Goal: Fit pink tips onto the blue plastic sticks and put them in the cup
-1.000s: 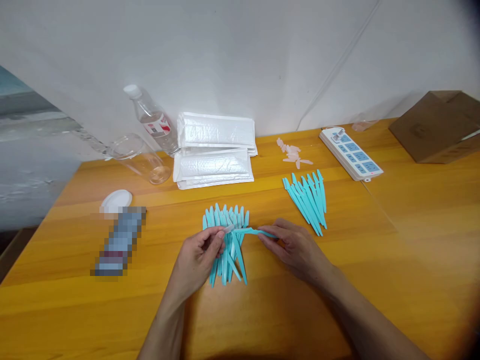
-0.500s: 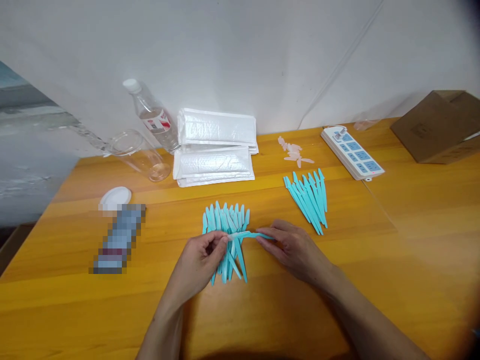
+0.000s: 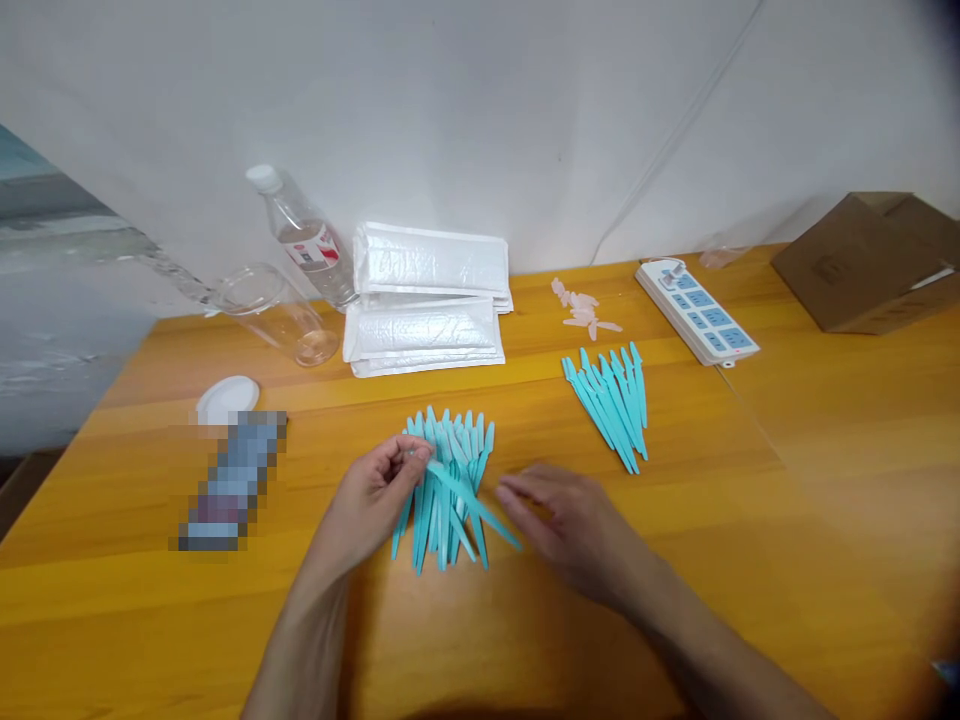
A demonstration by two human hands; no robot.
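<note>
A turquoise eyebrow razor [image 3: 480, 508] is pinched by its head end between the thumb and fingers of my left hand [image 3: 379, 497]. Its handle slants down to the right over a pile of similar turquoise razors [image 3: 444, 520] on the table. To the right of that handle is my right hand [image 3: 574, 520], slightly blurred, its fingers curved and apart with nothing seen in them. A second, fanned-out group of turquoise razors [image 3: 611, 405] lies farther back on the right. Behind it are small pale translucent blade covers [image 3: 581, 308] in a loose heap.
Silvery padded mailers [image 3: 427, 330] lie against the wall. On the left are a clear bottle [image 3: 307, 235], a clear jar [image 3: 274, 315], a white lid [image 3: 229, 398] and a pixelated flat object [image 3: 232, 480]. At the right stand a power strip [image 3: 697, 310] and a cardboard box [image 3: 870, 265].
My right hand has let go of the razor's handle and drawn slightly away. In my left hand the razor has swung from level to slanting down right, and that hand has shifted left and up.
</note>
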